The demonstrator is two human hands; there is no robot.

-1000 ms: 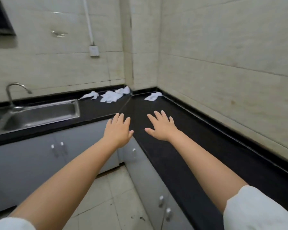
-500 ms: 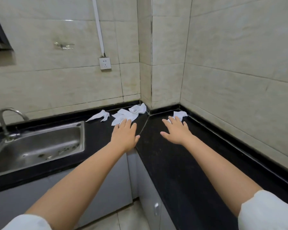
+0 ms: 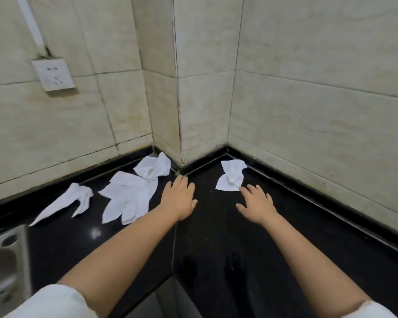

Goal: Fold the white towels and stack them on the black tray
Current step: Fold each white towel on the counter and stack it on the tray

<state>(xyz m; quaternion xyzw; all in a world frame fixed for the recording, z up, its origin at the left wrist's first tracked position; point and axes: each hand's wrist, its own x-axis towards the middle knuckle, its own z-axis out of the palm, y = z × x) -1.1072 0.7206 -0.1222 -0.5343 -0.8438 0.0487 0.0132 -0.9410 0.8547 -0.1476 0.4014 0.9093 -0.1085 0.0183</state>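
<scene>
Towels lie crumpled on your black countertop (image 3: 216,249), all near the tiled corner pillar (image 3: 168,99): three left of it (image 3: 62,203) (image 3: 126,198) (image 3: 153,167), one right of it (image 3: 231,176). No tray is in view, and the sink (image 3: 2,267) is cut off at the frame edge. Both your forearms extend toward the pillar, palms down. Your left hand (image 3: 178,198) and right hand (image 3: 257,204) are relaxed, fingers straight, holding nothing; the right fingertips (image 3: 243,190) reach the right towel's near edge, contact unclear.
</scene>
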